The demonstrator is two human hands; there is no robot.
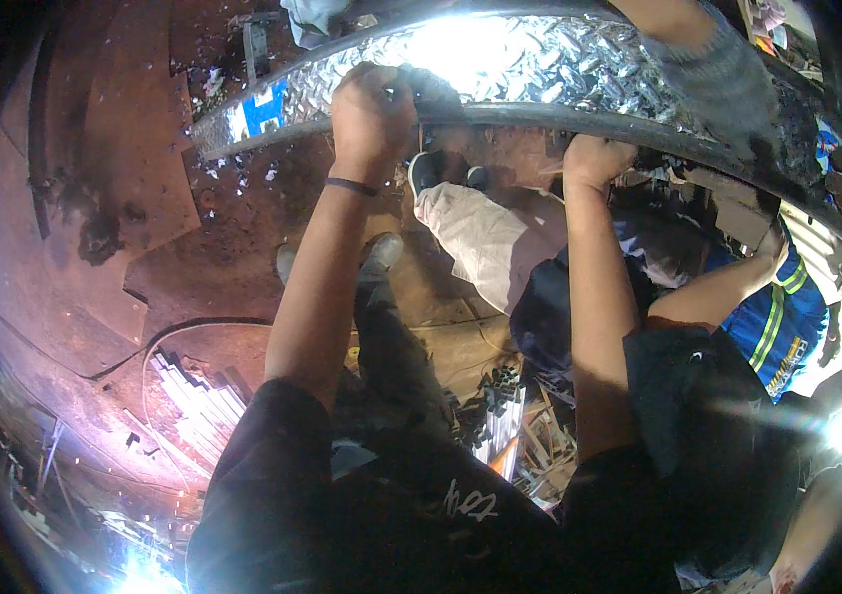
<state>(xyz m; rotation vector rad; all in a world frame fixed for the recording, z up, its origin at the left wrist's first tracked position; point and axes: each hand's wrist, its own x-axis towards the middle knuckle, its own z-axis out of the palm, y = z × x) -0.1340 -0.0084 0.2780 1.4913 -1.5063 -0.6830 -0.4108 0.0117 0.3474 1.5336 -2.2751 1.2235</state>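
Observation:
A long curved panel (332, 69) with a shiny raised pattern like tread plate stretches across the top, edged by a dark bar (500, 115). My left hand (374, 107) is closed in a fist over the panel's near edge, beside a dark patch that may be its shadow. What its fingers hold, if anything, is hidden. Farther right, my right hand (597, 160) curls closed at the underside of the dark bar, its fingertips partly hidden. A blue and white sticker (265, 109) marks the panel's left end. Strong glare washes out the panel's middle.
Another person's grey sleeve (713, 74) reaches over the panel's right end. Close by on the right are light trousers (480, 238) and a blue vest (775, 322) with reflective stripes. Metal strips (198, 406) and a cable (149, 346) lie left. Bright light flares lower left.

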